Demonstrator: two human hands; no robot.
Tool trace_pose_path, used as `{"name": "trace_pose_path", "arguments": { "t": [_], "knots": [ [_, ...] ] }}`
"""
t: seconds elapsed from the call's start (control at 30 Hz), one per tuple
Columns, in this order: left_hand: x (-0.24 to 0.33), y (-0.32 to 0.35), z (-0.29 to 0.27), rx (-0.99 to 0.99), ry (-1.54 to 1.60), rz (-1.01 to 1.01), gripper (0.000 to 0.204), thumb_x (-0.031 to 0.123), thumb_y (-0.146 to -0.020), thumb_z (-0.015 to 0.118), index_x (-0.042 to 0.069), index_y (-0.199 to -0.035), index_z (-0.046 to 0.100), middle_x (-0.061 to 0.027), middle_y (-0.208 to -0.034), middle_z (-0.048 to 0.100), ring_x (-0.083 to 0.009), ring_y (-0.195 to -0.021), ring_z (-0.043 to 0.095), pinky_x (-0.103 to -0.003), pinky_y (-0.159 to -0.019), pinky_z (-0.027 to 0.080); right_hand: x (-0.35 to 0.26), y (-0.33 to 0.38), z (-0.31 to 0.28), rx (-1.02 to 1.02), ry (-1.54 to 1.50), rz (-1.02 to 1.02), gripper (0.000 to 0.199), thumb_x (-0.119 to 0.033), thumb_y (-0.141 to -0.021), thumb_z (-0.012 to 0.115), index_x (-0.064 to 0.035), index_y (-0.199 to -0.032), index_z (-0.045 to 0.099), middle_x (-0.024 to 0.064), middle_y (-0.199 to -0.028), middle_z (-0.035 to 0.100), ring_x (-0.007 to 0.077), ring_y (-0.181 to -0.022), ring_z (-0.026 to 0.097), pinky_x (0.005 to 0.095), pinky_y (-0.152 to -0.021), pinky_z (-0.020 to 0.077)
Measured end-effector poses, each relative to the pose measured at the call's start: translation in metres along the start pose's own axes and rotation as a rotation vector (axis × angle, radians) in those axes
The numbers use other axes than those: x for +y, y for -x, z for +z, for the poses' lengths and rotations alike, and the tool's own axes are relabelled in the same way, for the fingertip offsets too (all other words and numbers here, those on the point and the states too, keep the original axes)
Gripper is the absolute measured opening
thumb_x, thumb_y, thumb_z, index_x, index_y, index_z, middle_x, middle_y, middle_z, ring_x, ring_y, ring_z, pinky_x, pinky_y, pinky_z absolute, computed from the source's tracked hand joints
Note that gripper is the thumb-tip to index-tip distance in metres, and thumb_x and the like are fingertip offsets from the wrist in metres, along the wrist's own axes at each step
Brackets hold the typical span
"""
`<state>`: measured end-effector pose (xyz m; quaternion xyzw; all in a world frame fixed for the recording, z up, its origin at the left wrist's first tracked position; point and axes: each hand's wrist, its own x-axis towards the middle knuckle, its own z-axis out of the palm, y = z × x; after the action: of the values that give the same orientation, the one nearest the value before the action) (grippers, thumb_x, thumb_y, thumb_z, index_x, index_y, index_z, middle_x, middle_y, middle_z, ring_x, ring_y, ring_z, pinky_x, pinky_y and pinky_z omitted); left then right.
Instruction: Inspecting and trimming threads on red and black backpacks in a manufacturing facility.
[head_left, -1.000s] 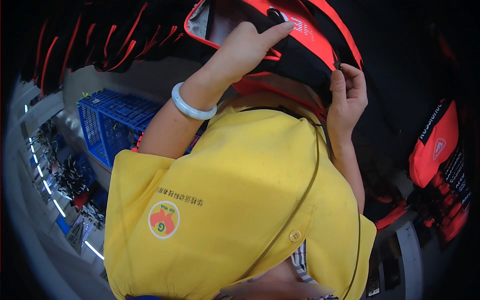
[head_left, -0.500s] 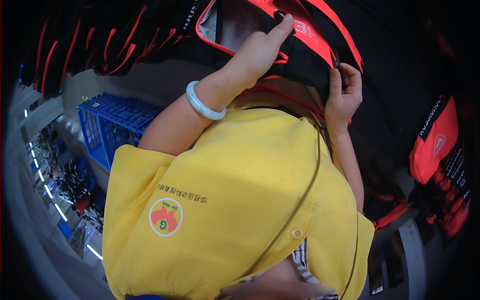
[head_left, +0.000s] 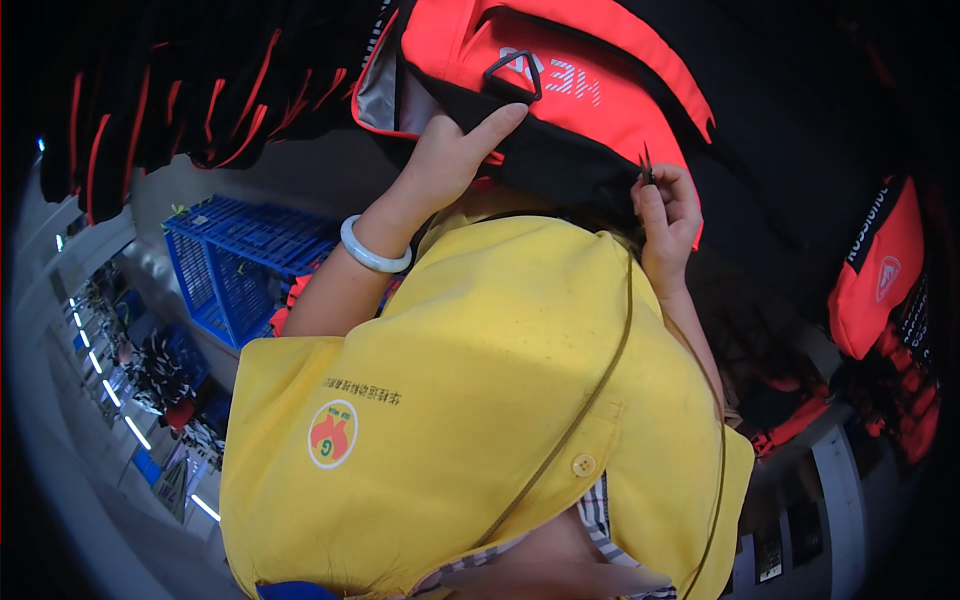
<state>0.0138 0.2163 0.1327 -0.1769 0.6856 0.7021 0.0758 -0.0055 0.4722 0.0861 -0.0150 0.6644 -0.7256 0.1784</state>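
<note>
Several black, red-trimmed pieces (head_left: 120, 140) and a blue crate (head_left: 205, 285) sit leftmost; next, the left hand (head_left: 455, 155) clasps the red-and-black bag (head_left: 625, 115), thumb just below its black loop (head_left: 537, 82). Beyond both hands, the bag slants down rightward to the right hand (head_left: 668, 215), which pinches a dark pointed tool (head_left: 648, 168), nothing visible blocking its tips.

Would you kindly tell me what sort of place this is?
Probably a bag workshop, judging by the red-and-black bag being handled, the row of black pieces with red edging, and the blue crate.
</note>
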Motion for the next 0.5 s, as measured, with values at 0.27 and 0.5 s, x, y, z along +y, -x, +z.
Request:
{"name": "trace_pose_path", "arguments": {
  "t": [0.27,0.5],
  "knots": [
    [-0.019,0.004,-0.008,0.072,0.252,-0.079,0.019,0.017,-0.088,0.07,-0.001,-0.096,0.068,-0.002,-0.095,0.067,-0.0087,-0.087,0.06,-0.025,-0.078,0.047,-0.006,0.015,-0.017,0.014,-0.185,0.075,0.019,-0.019,-0.096,0.056,-0.003,-0.103,0.051,-0.0007,-0.075,0.051,0.0047,-0.066,0.043,0.0184,-0.059,0.0318],
    [-0.037,-0.002,-0.045,0.041,0.541,-0.163,0.026,0.004,-0.091,0.061,-0.004,-0.115,0.063,-0.0098,-0.118,0.064,-0.02,-0.108,0.061,-0.036,-0.097,0.046,0.004,0.031,-0.051,0.308,-0.625,0.079,0.033,-0.038,-0.103,0.039,-0.0079,-0.092,0.047,0.0002,-0.064,0.04,0.0092,-0.057,0.034,0.0246,-0.056,0.0294]
  ]
}}
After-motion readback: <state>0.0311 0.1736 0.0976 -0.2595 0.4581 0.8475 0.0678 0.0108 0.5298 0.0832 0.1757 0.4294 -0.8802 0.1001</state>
